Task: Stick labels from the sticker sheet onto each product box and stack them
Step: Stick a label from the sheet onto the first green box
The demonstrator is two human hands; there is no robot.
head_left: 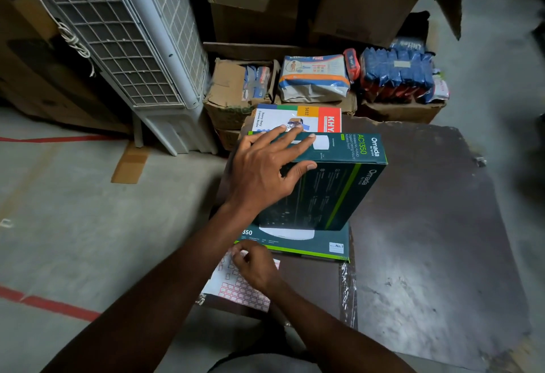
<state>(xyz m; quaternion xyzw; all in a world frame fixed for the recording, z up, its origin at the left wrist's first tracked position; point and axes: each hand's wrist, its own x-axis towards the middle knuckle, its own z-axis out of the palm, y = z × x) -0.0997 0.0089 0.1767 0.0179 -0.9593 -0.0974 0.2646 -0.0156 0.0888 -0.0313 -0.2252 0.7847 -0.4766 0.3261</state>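
The left hand (265, 172) lies on a dark green Omada box (327, 183) with its fingers spread out and straight, the thumb on the side facing us. This box stands tilted on a second green Omada box (298, 244) that lies flat on the dark board (427, 225). Just in front of the flat box lies the sticker sheet (236, 290) — white with little red-edged labels. The right hand (253, 263) rests on the sheet with its fingertips pinched at a label. Behind the green boxes sits a white carton sealer box (295, 118), and an air cooler (132, 42) stands off to their left.
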